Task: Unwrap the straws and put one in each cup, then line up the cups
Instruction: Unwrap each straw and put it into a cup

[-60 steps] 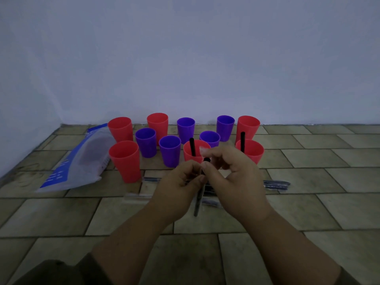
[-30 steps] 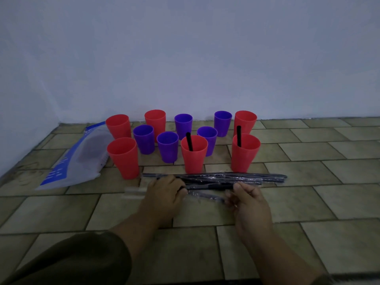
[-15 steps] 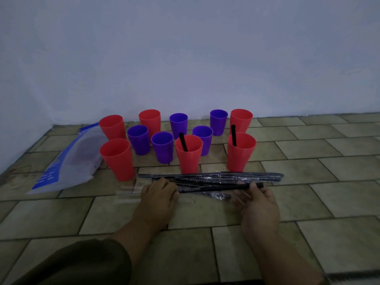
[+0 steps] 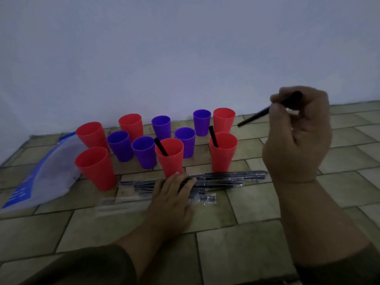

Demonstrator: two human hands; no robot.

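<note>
Several red and purple cups stand clustered on the tiled floor near the wall. Two front red cups each hold a black straw: the middle one point(image 4: 170, 156) and the right one point(image 4: 223, 152). A pile of wrapped black straws point(image 4: 226, 178) lies in front of the cups. My left hand point(image 4: 172, 194) rests flat on the pile's left part, fingers spread. My right hand point(image 4: 298, 134) is raised at the right, shut on a bare black straw point(image 4: 254, 118) that points down-left toward the back red cup point(image 4: 224, 120).
A blue and white plastic bag point(image 4: 41, 175) lies at the left beside the cups. Empty clear wrappers point(image 4: 119, 202) lie left of my left hand. The pale wall runs right behind the cups. Bare tiles stretch to the right and toward me.
My right hand has lifted off the floor with a black straw and risen to the right. My left hand stayed pressed on the straw pile.
</note>
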